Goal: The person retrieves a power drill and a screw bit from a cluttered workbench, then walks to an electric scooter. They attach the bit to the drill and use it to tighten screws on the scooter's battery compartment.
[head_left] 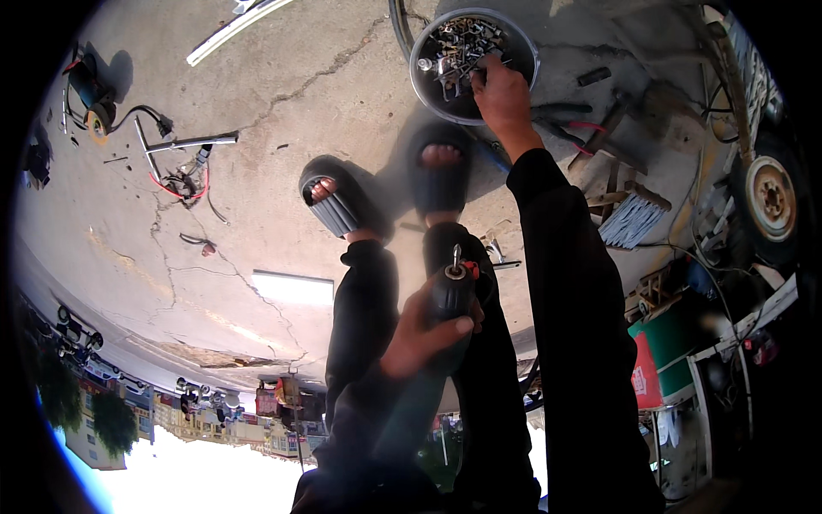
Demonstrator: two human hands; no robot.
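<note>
Your right hand (503,92) is reaching into the round bowl of metal screws (473,51) on the ground, fingers curled among them; whether one is pinched, I cannot tell. Your left hand (421,330) is gripping a dark drill (451,295) closer to you, its short bit bare, so nothing is loaded yet.

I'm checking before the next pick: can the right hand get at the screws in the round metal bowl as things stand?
Probably yes: the right hand is already over the open metal bowl, fingers among the screws, with nothing covering them.
</note>
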